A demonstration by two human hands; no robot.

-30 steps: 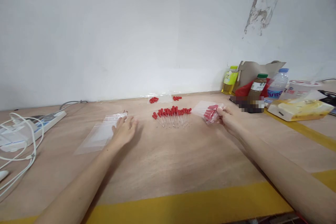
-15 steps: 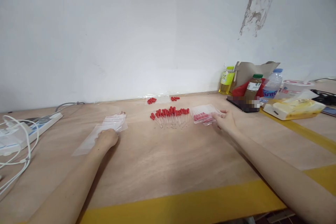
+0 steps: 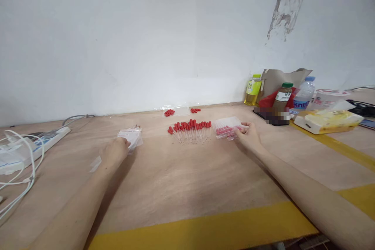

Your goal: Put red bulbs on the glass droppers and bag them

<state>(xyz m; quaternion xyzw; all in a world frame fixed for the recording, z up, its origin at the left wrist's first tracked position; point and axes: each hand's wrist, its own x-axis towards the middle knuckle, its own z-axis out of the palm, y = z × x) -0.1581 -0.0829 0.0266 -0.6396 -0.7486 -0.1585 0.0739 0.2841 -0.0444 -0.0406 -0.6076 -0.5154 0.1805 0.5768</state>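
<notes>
My left hand (image 3: 115, 152) is closed at the near left edge of a stack of small clear plastic bags (image 3: 133, 136); its fingertips are mostly hidden. A clear strip of plastic (image 3: 95, 163) shows beyond the left wrist. My right hand (image 3: 249, 137) pinches the right edge of flat clear bags (image 3: 227, 127) lying on the table, with red-bulbed pieces inside. Between the hands lies a row of droppers (image 3: 191, 128), red bulbs pointing away from me and thin clear stems towards me.
Small red bulbs (image 3: 169, 113) lie on clear plastic by the wall, with more red bulbs (image 3: 195, 110) beside them. A power strip (image 3: 55, 136) with white cables is at left. Bottles (image 3: 283, 95), a dark phone (image 3: 271, 117) and a tissue pack (image 3: 328, 121) stand or lie at right.
My left hand has moved forward, up against the stack of bags, and less of the plastic near its wrist shows. My right hand has shifted slightly left on its bags.
</notes>
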